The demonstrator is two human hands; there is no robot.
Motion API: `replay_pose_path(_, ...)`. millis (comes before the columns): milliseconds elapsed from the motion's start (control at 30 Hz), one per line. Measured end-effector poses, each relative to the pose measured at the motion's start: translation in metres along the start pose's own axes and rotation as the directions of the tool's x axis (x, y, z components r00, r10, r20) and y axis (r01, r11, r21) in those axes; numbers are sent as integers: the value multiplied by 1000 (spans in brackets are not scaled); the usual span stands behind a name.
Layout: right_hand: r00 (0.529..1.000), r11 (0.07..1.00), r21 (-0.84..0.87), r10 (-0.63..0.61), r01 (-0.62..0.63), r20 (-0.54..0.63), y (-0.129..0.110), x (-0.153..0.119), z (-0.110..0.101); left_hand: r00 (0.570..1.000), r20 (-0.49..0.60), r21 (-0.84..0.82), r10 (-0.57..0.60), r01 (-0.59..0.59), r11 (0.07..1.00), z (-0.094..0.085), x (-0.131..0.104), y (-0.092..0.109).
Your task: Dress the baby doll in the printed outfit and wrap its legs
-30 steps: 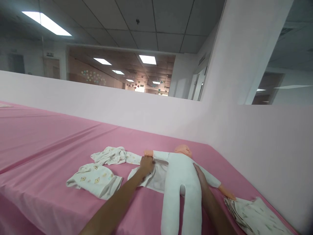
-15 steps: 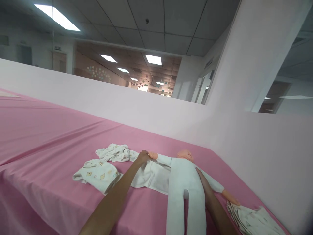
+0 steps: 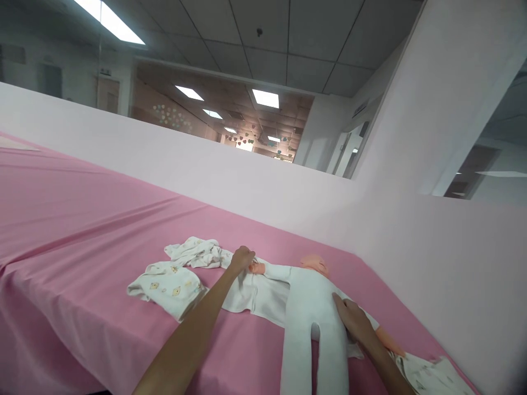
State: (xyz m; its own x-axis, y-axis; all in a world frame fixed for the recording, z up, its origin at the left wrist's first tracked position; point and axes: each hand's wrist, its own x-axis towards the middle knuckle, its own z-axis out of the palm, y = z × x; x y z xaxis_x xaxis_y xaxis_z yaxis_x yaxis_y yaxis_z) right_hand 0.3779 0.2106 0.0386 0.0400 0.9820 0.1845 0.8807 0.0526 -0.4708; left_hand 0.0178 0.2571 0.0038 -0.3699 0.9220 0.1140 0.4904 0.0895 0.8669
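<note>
A baby doll [image 3: 308,299] with a white cloth body and peach-coloured head and hands lies on a pink-covered table. Under it a white baby garment [image 3: 263,299] is spread out, its left part showing. My left hand [image 3: 242,259] is closed on this garment's upper edge, just beyond the doll's small hand [image 3: 257,268]. Against the doll's right side rests my right hand [image 3: 354,318], its fingers stretched along the torso; the fingers' undersides are hidden. A white cloth flap [image 3: 356,350] pokes out below that wrist.
Crumpled white printed baby clothes [image 3: 195,252] and a folded bear-print cloth [image 3: 168,288] lie to the left. More printed cloth [image 3: 432,373] lies at the right edge. A white wall [image 3: 255,181] with windows borders the pink table cover [image 3: 102,219].
My right hand has shifted outward on the doll's side and shows more fully. The white flap below it has come into view. My left hand has lifted slightly off the doll's hand.
</note>
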Motion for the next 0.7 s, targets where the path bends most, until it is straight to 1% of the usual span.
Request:
replay_pose_path(33, 999, 995, -99, -23, 19, -31, -8, 1, -2, 1000, 6, 12, 14, -14, 1000, 0, -1, 1)
replay_pose_path(67, 992, 984, -157, -100, 86, -81, -20, 1, -3, 999, 11, 23, 31, -31, 999, 0, -2, 2)
replay_pose_path(100, 978, 968, -174, -195, 180, -76, -35, 2, -1, 999, 13, 32, 49, -49, 998, 1, -2, 4)
replay_pose_path(133, 956, 946, -162, -290, 280, -38, -52, 4, 3, 998, 9, 39, 68, -68, 997, 0, -3, 5)
replay_pose_path(167, 923, 913, -132, -384, 385, 32, -70, 6, 10, 996, 2, 44, 88, -88, 995, 0, -4, 6)
replay_pose_path(200, 869, 863, -108, -483, 493, 105, -87, 9, 19, 994, -5, 47, 111, -110, 993, -1, -4, 8)
replay_pose_path(233, 799, 798, -95, -575, 595, 177, -103, 14, 29, 991, -13, 49, 133, -132, 990, -2, -5, 10)
replay_pose_path(267, 729, 731, -96, -641, 675, 241, -118, 18, 40, 988, -18, 51, 155, -154, 987, -3, -6, 12)
replay_pose_path(300, 688, 687, -119, -670, 717, 279, -130, 24, 51, 985, -22, 52, 174, -172, 984, -4, -7, 14)
replay_pose_path(333, 674, 660, -161, -674, 733, 304, -139, 30, 61, 982, -24, 52, 190, -188, 981, -5, -8, 15)
replay_pose_path(400, 666, 622, -242, -671, 744, 326, -150, 41, 77, 975, -28, 55, 219, -217, 974, -7, -10, 18)
replay_pose_path(433, 670, 618, -261, -665, 742, 331, -153, 47, 81, 972, -33, 59, 232, -229, 972, -8, -11, 19)
replay_pose_path(500, 686, 644, -243, -645, 725, 338, -153, 56, 83, 966, -52, 76, 253, -248, 966, -9, -13, 21)
replay_pose_path(567, 715, 698, -194, -613, 689, 336, -151, 62, 80, 953, -85, 113, 290, -280, 953, -11, -15, 24)
replay_pose_path(633, 760, 753, -171, -569, 635, 316, -151, 65, 78, 936, -121, 132, 330, -314, 940, -11, -18, 27)
replay_pose_path(700, 806, 792, -190, -522, 580, 280, -152, 66, 79, 928, -169, 67, 331, -324, 944, -9, -22, 32)
